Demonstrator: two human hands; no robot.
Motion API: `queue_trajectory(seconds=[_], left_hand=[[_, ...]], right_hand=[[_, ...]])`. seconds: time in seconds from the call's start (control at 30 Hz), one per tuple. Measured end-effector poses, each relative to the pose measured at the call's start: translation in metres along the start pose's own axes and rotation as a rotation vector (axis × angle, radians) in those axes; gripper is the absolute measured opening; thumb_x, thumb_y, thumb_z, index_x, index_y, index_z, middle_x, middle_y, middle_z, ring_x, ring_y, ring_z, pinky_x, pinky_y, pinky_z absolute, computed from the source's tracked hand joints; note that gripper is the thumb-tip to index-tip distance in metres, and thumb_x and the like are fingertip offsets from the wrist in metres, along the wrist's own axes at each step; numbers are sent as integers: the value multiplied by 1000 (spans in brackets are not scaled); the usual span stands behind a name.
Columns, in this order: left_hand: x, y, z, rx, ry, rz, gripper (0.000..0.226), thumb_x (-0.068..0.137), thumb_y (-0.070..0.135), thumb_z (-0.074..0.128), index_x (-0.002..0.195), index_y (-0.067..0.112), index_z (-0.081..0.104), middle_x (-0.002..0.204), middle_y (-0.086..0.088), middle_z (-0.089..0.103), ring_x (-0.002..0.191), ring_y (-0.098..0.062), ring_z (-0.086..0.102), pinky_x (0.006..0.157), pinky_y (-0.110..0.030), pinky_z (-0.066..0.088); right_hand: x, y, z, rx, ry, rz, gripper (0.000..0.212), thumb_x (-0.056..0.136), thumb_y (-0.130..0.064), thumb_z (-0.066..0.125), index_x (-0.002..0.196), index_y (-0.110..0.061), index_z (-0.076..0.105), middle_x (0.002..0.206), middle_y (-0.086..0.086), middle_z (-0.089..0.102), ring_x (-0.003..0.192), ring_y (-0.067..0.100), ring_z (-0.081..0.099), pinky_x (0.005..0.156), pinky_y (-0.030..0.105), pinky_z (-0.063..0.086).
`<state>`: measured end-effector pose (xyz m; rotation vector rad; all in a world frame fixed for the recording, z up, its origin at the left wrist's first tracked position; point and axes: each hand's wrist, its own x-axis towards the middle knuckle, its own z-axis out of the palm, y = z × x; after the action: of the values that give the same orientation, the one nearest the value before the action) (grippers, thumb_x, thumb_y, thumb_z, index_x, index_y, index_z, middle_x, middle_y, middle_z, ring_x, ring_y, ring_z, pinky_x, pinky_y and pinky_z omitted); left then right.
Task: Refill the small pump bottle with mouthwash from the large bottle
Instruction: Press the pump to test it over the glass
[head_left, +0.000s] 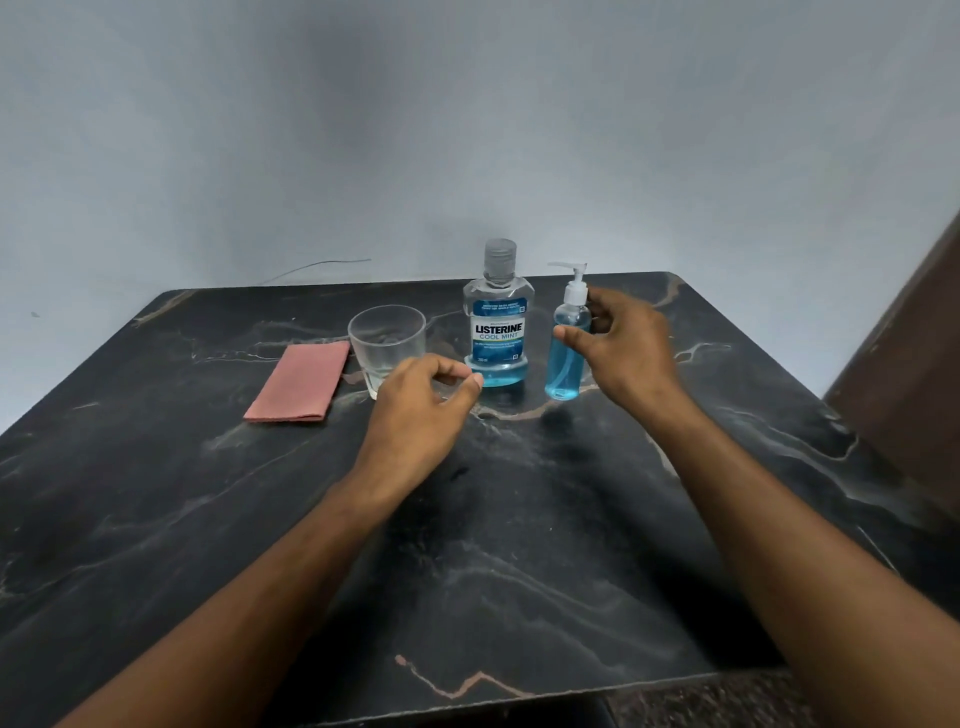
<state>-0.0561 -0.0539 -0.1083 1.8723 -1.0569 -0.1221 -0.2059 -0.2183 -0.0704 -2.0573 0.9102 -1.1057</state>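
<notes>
Pump bottle (567, 349): upright on the table (519, 545), just right of the big bottle (497, 322), well filled with blue liquid.
Right hand (621, 343): fingers curled round the pump bottle's body, thumb on its front; looks like grasping it.
Left hand (423, 400): loosely curled, holding nothing, before the glass (387, 340).
Risk: tall narrow bottle may tip if nudged; pouring into its small neck could spill.
Cloth (301, 382): left of the glass.

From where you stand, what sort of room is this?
Probably a plain room in a home, though I can't be sure: a dark marble-patterned table against a bare grey wall, holding a mouthwash bottle, a drinking glass and a folded pink cloth.
</notes>
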Motion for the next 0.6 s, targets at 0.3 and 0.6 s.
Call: queue_trajectory(seconds=[0.3, 0.6], left_hand=[[9, -6, 9, -77, -15, -58, 13, 96, 42, 69, 99, 30, 73, 90, 15, 72, 78, 16, 62, 61, 1, 42], [8, -14, -3, -61, -68, -26, 9, 97, 32, 70, 106, 33, 71, 93, 15, 71, 77, 17, 62, 62, 1, 42]], right_hand=[[22, 22, 13, -8, 31, 81, 31, 87, -16, 75, 117, -16, 67, 99, -9, 64, 93, 11, 63, 82, 26, 53], [23, 27, 21, -56, 38, 41, 37, 88, -17, 74, 123, -14, 63, 112, -2, 67, 93, 6, 56, 71, 8, 40]])
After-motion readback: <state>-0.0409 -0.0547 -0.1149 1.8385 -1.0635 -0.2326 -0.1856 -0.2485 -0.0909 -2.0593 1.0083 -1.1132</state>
